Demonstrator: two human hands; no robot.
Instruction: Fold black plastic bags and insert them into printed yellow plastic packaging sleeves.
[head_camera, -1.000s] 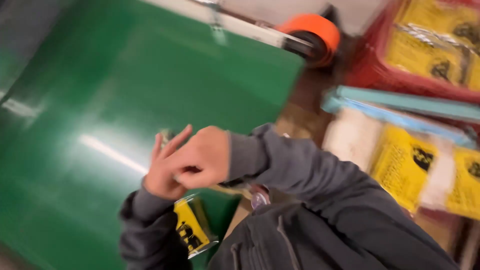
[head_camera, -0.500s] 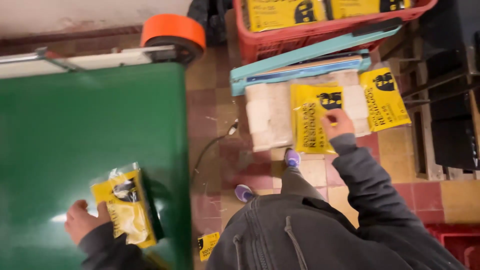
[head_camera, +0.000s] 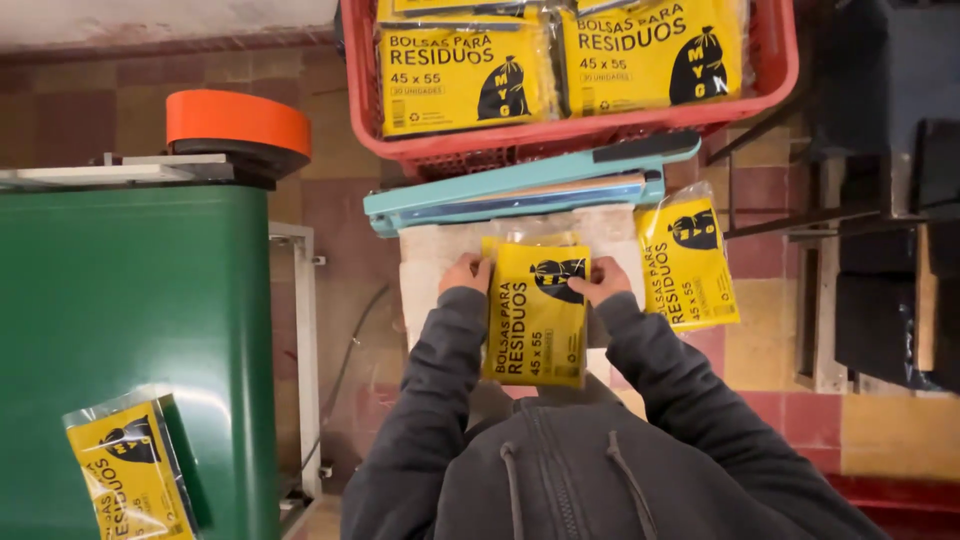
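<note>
Hands meet at the top of a yellow packet (head_camera: 537, 315) in the head view, one at each upper corner. The left hand (head_camera: 466, 273) pinches the packet's upper left edge, fingers curled over it; the right hand (head_camera: 600, 280) grips the upper right edge the same way. Both forearms, in dark grey sleeves, run up from the bottom of the frame and angle inward toward the packet. The packet lies upright on a pale cloth-covered counter (head_camera: 425, 265), just below a teal heat sealer (head_camera: 520, 185) that stretches across the counter's far edge. A second yellow packet (head_camera: 688, 265) rests just beside the right hand. Beyond the sealer stands a red crate (head_camera: 560, 135) holding more yellow packets. To the left, a green machine (head_camera: 120, 300) carries another yellow packet (head_camera: 130, 480) on its top, with an orange tape roll (head_camera: 238, 120) behind it.
</note>
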